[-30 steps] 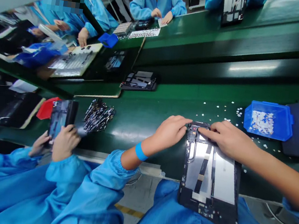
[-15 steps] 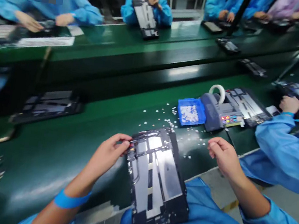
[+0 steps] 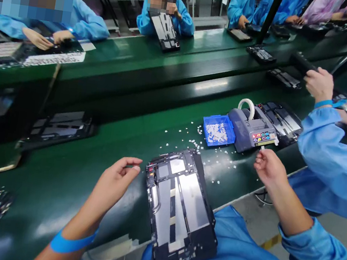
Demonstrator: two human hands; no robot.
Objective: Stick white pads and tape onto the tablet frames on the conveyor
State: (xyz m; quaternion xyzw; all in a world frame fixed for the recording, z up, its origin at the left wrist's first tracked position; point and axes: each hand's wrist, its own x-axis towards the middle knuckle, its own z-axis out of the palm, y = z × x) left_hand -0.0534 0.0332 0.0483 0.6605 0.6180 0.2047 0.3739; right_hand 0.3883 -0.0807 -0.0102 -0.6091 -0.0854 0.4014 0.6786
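Right hand (image 3: 269, 168) hangs at about two o'clock from the tablet frame (image 3: 180, 204), fingers curled together right under the tape dispenser (image 3: 251, 130), and I cannot tell whether they pinch a piece of tape. Left hand (image 3: 113, 182) sits at nine o'clock from the frame's far end, fingers loosely apart, empty, just beside that edge. I read the frame's long axis as running from five o'clock at my lap to eleven o'clock on the green belt (image 3: 100, 145), so the left is nearer.
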